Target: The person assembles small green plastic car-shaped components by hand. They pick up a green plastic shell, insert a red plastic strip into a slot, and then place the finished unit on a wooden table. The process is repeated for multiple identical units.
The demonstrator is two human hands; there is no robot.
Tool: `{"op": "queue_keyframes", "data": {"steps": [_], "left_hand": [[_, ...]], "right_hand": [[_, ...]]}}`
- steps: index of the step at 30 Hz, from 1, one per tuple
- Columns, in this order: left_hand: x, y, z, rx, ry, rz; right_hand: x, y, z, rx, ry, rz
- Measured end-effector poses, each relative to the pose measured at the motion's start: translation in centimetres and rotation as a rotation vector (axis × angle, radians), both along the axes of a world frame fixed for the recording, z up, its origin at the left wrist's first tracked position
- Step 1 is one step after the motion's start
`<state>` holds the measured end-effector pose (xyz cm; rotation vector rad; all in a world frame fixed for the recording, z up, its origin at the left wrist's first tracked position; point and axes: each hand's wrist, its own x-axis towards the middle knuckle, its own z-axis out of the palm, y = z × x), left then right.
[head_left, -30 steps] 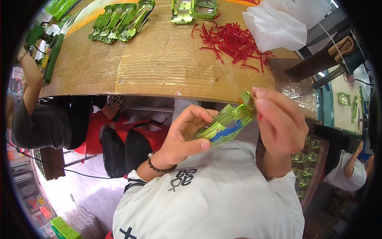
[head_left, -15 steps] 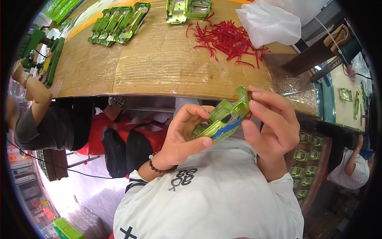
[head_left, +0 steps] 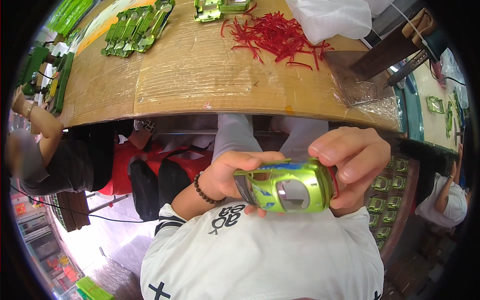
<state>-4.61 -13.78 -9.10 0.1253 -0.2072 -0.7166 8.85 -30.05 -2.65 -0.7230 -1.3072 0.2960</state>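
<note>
A glossy green toy car body shell with blue markings and window openings is held over my lap, its roof side facing up. My left hand is closed round its left end, the thumb along the upper edge. At the other end, a thin red plastic strip runs along the rim of the shell. The curled fingers of my right hand close on that strip, fingertips against the shell; the exact grip is partly hidden.
Loose red strips lie heaped on the cardboard-covered table. Several green shells stand at the far left, and a white plastic bag lies far right. A co-worker's arm shows at left. Trayed green parts are at right.
The shell has turned from edge-on to roof side up and come lower, closer to my body. My right hand has moved down with it, and the red strip shows more plainly.
</note>
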Motion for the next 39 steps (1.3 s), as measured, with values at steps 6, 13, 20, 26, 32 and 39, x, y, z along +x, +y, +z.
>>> {"op": "queue_keyframes", "data": {"steps": [6, 13, 20, 26, 32, 39], "left_hand": [[0.7, -0.2, -1.1, -0.202, 0.006, -0.067], [0.7, -0.4, -0.4, -0.299, 0.114, -0.051], [0.6, -0.6, -0.7, -0.365, 0.172, -0.086], [0.8, -0.9, -0.9, -0.33, 0.122, -0.069], [0.6, -0.9, -0.1, -0.297, 0.131, -0.014], [0.6, -0.9, 0.5, -0.274, 0.202, 0.02]], "right_hand": [[0.3, -0.5, 0.1, -0.067, -0.11, -0.1], [0.4, -1.0, -0.5, -0.15, -0.131, -0.181], [-0.6, -0.8, -0.7, -0.131, 0.003, -0.285], [-0.5, -1.1, -0.6, -0.141, 0.014, -0.253], [0.1, -1.5, -0.8, -0.194, -0.071, -0.318], [0.0, -1.7, 0.0, -0.219, -0.246, -0.382]]}}
